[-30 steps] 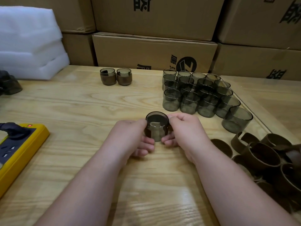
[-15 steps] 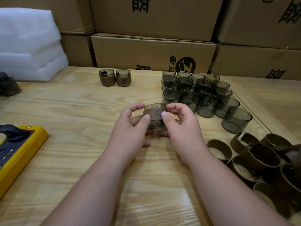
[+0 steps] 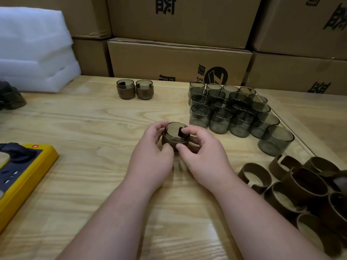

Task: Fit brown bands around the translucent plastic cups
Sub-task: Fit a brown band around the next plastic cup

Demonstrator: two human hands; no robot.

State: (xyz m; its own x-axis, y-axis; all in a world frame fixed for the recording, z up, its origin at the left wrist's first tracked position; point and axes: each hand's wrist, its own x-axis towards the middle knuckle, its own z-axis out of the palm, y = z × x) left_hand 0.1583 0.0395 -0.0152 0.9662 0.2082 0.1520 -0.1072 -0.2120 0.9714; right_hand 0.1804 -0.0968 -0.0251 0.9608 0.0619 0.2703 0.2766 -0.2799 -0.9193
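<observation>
Two hands work one cup mid-table; rest of scene, left to right. Far left edge: dark translucent item (image 3: 10, 97), mostly cut off, can't tell what it is. Behind it, stack of white foam sheets (image 3: 35, 51) on the back-left of the wooden table (image 3: 75, 128). Front left: yellow power strip (image 3: 22, 175) with a black plug (image 3: 17, 152) in it and a red indicator lit. Back centre-left: two finished cups (image 3: 135, 89), upright, touching side by side, brown bands on their lower halves. Centre: left hand (image 3: 150, 158) grips the cup in work (image 3: 175, 136) from its left side, fingers curled round the wall, thumb on the near side. Brown band (image 3: 169, 142) sits around that cup's lower part; clear rim shows above it. Cup is upright on or just above the table, can't tell which. Right hand (image 3: 202, 152) pinches from the right: index finger at the rim on a dark tab, thumb pressed low on the near side, just beside the left thumb. Right of the hands: cluster of bare translucent cups (image 3: 231, 111), packed in rows, some stacked, one larger-looking cup nearest the camera at the right end. Front right: loose pile of brown bands (image 3: 300, 186), several overlapping. Behind everything: stacked cardboard boxes (image 3: 180, 59) with black print.
</observation>
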